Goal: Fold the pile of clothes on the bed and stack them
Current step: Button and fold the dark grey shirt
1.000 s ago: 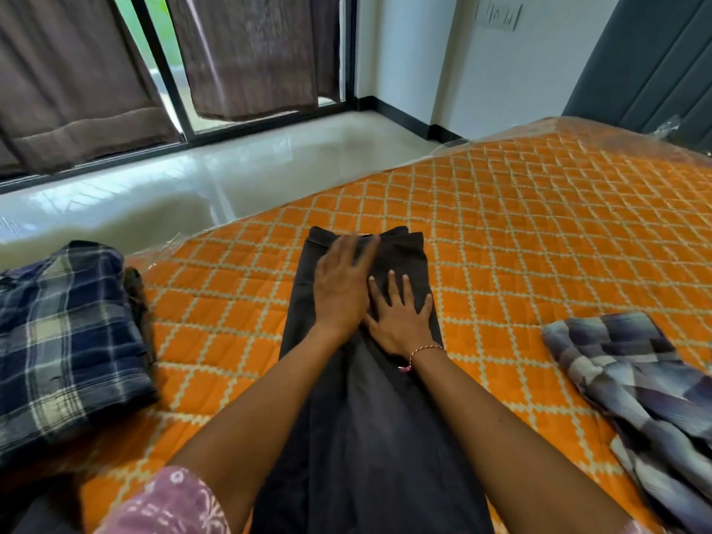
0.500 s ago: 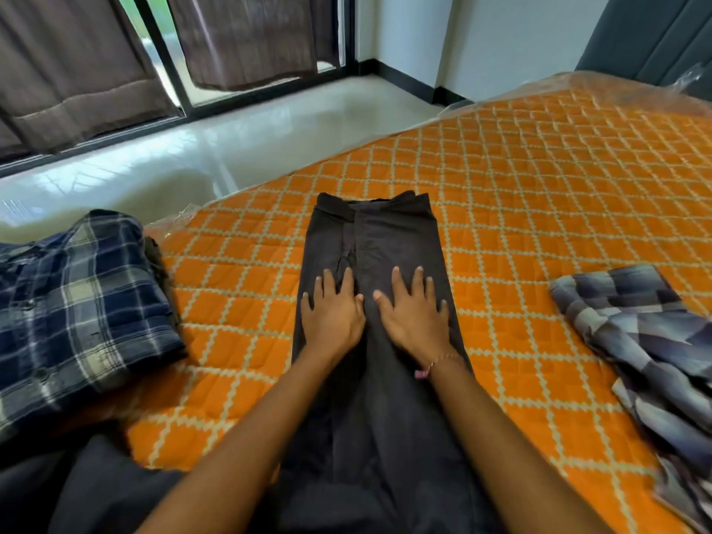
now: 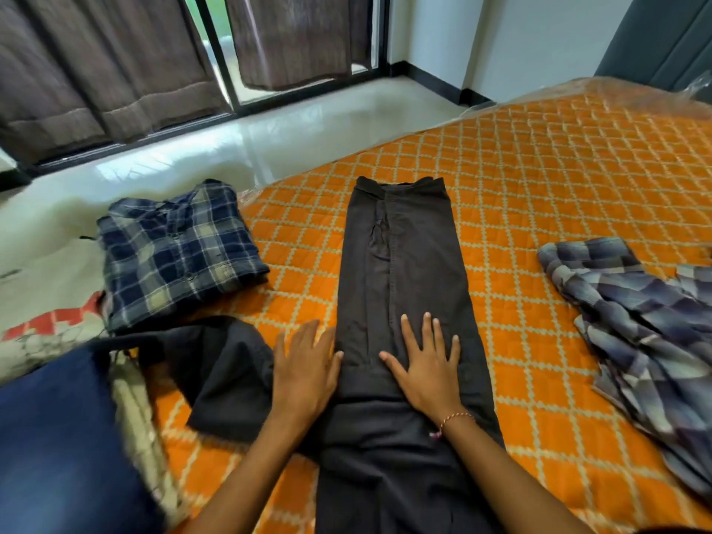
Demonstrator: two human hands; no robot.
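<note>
The right hand (image 3: 425, 370) lay flat and open, fingers spread, pressing on the dark trousers (image 3: 404, 287), a thin bracelet (image 3: 454, 418) at its wrist. The left hand (image 3: 306, 370) was also flat and open, grasping nothing, resting at the trousers' left edge, partly on the orange quilted bedcover (image 3: 539, 186). The trousers lay folded lengthwise into a long strip, waistband at the far end, running toward the person. Just left of the left hand sat a crumpled dark garment (image 3: 223, 371), and beyond it, farther left, a folded navy plaid shirt (image 3: 177, 248). A blue denim piece (image 3: 57, 437) filled the near left corner. Well apart to the right lay an unfolded grey-blue checked shirt (image 3: 635, 321).
</note>
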